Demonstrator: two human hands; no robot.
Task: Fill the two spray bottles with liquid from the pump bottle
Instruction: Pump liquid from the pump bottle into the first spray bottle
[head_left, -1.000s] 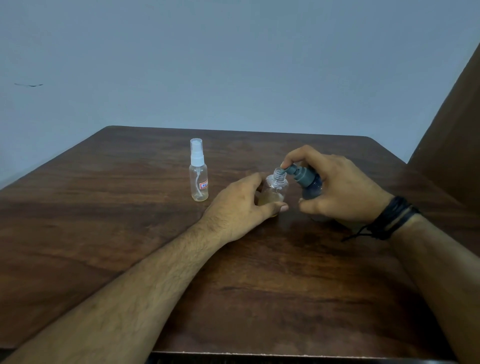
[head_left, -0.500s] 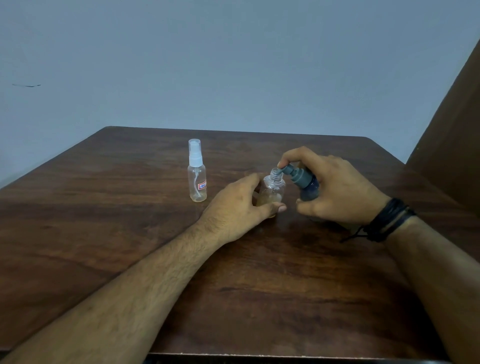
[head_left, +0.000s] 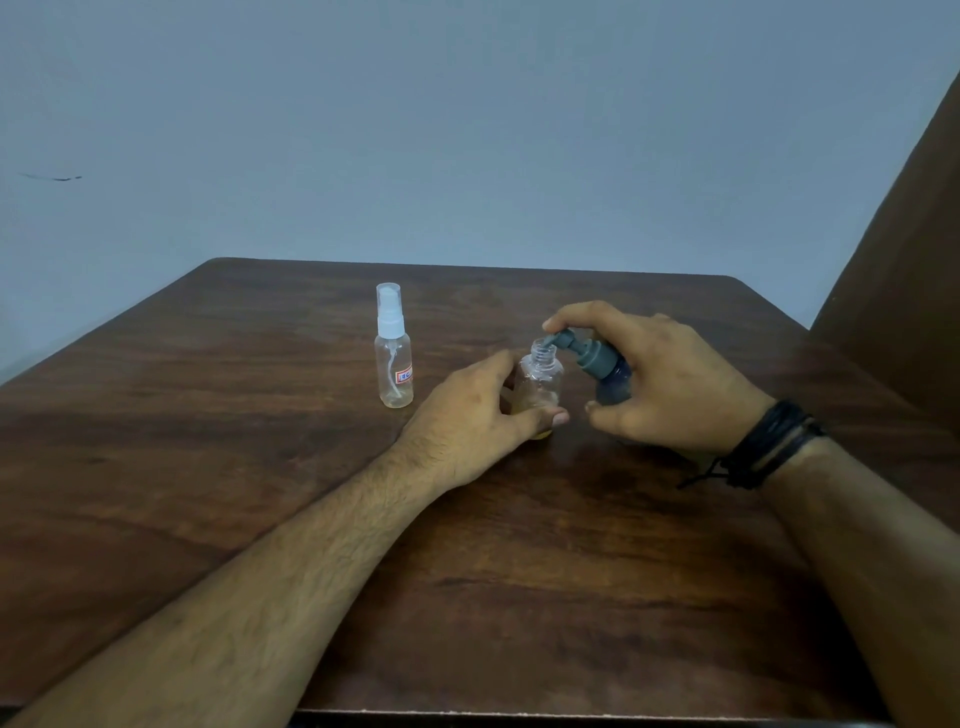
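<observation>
An uncapped clear spray bottle (head_left: 540, 382) stands on the wooden table (head_left: 260, 415), with some yellowish liquid in its bottom. My left hand (head_left: 467, 415) grips its lower part. My right hand (head_left: 670, 384) holds a dark blue pump bottle (head_left: 605, 366) tilted to the left, so that the grey nozzle sits over the open neck. The index finger lies on the pump head. A second clear spray bottle (head_left: 394, 353) with a white sprayer cap and a red label stands upright to the left, apart from both hands.
A blue-grey wall rises behind the table's far edge. A brown panel (head_left: 904, 270) stands at the right side. The table's near edge runs along the bottom of the view.
The pump bottle and my right hand have shifted slightly, with the nozzle staying over the open neck. The left hand and both spray bottles keep their places.
</observation>
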